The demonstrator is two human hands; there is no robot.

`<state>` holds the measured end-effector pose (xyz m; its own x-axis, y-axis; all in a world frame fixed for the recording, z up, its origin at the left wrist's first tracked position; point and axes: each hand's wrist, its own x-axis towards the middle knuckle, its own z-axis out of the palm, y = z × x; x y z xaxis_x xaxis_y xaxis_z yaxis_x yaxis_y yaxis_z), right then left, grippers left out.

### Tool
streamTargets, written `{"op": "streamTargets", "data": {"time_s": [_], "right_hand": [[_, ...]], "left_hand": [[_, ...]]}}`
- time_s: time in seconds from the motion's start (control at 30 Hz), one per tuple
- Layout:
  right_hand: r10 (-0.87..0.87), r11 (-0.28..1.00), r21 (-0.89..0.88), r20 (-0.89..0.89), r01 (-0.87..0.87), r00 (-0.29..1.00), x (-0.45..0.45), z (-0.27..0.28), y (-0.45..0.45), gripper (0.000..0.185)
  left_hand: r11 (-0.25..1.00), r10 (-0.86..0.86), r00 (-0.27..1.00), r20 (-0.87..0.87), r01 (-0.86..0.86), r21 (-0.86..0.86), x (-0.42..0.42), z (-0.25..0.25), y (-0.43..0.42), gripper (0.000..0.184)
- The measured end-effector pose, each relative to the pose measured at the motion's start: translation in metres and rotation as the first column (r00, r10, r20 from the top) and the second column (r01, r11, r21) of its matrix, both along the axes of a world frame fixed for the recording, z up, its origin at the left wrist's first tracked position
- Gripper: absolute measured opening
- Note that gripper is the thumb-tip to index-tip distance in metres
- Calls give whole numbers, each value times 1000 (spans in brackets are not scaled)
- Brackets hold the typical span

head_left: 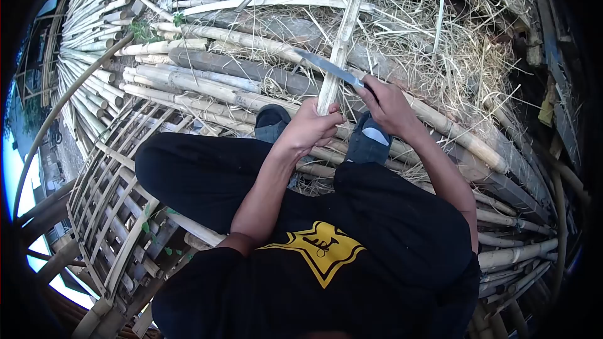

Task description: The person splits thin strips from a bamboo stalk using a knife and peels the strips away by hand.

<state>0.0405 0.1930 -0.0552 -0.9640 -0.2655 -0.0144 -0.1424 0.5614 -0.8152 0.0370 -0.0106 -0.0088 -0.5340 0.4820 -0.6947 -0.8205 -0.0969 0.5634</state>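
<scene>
Two closed hands: left hand [311,127] grips the near end of a pale bamboo strip [342,43] slanting over straw [465,66]; right clasps a knife [319,61], blade crossing it. Strip looks light, stiff, splintery; best held at that end.

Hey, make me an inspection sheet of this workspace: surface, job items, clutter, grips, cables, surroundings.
Surface: bamboo poles lying side by side, uneven underfoot.
Job's things: pale bamboo strip, held slanting; knife, its blade crossing in front of the strip, contact hard to tell.
Clutter: straw-like strands strewn thickly over the poles beyond the hands.
Grips: left grip closed on the strip's near end; right grip closed on the knife handle.
Cables: nothing seen.
Surroundings: slatted frame at image left; stacked poles at upper left; edges too dark to tell.
</scene>
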Motion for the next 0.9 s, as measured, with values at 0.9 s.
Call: {"op": "streamTargets", "data": {"time_s": [0.9], "right_hand": [[81,925,380,-267,27,960,-38,-37,21,42]], "left_hand": [[925,-185,936,-299,63,-375,5,-23,-2,15]]}}
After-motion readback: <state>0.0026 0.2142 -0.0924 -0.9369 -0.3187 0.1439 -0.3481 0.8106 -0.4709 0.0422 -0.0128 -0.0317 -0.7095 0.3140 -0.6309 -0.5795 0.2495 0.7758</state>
